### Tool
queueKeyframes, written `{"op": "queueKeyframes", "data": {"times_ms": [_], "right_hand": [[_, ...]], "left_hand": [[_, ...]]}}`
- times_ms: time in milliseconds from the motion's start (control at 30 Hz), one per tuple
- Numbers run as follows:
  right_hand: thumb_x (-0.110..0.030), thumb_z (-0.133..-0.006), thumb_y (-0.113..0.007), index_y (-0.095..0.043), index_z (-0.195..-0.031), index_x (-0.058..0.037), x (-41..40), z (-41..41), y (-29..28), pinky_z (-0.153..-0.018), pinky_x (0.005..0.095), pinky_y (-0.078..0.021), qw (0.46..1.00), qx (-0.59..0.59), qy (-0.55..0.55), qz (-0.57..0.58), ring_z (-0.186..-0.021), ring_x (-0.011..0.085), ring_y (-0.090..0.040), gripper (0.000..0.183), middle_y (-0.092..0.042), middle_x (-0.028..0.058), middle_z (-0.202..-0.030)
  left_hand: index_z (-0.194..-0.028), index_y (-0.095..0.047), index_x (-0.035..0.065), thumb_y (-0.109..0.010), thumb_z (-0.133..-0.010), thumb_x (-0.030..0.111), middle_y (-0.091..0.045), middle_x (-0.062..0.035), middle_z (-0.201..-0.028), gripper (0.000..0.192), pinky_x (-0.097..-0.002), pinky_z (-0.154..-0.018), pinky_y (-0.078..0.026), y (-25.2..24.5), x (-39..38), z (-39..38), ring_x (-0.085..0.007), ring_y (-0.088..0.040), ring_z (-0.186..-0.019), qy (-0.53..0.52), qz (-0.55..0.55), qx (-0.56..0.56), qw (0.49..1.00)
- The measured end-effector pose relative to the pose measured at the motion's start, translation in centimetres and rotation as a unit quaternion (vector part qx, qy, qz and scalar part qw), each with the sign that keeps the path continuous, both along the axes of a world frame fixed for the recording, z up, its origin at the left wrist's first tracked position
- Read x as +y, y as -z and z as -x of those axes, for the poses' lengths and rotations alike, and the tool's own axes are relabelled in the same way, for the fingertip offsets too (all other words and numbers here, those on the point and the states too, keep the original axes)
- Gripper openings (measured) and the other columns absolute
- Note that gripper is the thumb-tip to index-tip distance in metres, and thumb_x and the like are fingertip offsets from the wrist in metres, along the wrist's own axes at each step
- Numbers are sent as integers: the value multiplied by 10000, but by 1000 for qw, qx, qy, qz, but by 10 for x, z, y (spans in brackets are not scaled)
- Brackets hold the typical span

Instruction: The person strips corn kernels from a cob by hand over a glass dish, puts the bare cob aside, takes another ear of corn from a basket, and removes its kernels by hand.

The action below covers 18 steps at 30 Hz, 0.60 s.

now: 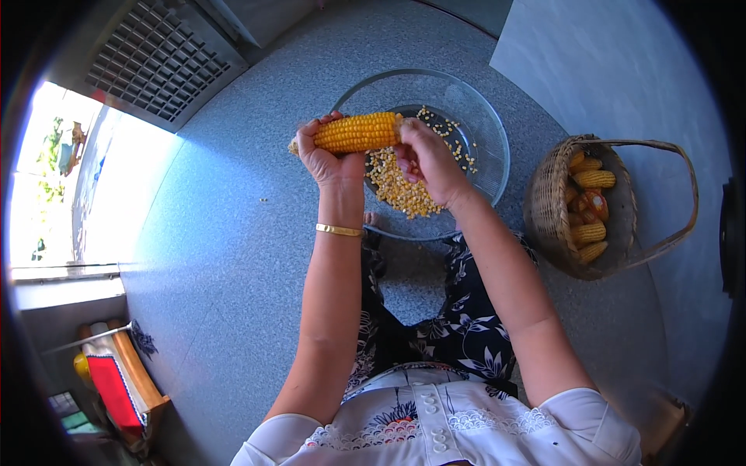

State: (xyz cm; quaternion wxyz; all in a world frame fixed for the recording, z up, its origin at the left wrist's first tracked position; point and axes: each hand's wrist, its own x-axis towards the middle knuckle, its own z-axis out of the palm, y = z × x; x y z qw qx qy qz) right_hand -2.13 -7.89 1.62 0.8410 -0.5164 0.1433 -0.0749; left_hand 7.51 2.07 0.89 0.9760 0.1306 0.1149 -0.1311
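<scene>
An ear of yellow corn (361, 131) lies sideways between my hands, its rows of kernels largely whole. My left hand (326, 148) wraps around its left end, where a dry tip pokes out past the fingers. At the other end, the thumb and fingers of my right hand (428, 157) pinch the pale stub of the cob. Beneath both hands stands a round mesh sieve (502, 125) on the floor. Loose corn kernels (402, 189) are heaped on its near side, with others scattered over its dark centre.
To the right stands a woven basket (545, 207) with a tall handle, holding several corn ears (594, 179) and a packet bearing writing. A light panel (588, 70) rises at the upper right. A metal grille (157, 64), a wooden chair (137, 367) with red cloth and a bright doorway are leftward.
</scene>
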Motion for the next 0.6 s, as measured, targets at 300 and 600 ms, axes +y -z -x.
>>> {"op": "queueKeyframes", "data": {"times_ms": [300,600], "right_hand": [[-470,-824,-479,-467,-821,-101,-11,-3,13,-382,161,-259,999,-8,14,41,-470,25,-349,369,-396,-29,-597],[-423,-840,-481,-458,-901,-85,-1,-2,14,-391,164,-284,999,3,13,-30,-473,33,-352,345,-398,-16,-623]], "left_hand": [[-749,-487,64,-577,-715,105,-533,-64,-728,105,-413,-855,-392,-7,-13,11,-207,-528,-784,43,-42,2,998],[-750,-485,89,-592,-719,114,-533,-37,-722,115,-393,-815,-408,7,-9,4,-183,-533,-771,40,-57,52,996]]}}
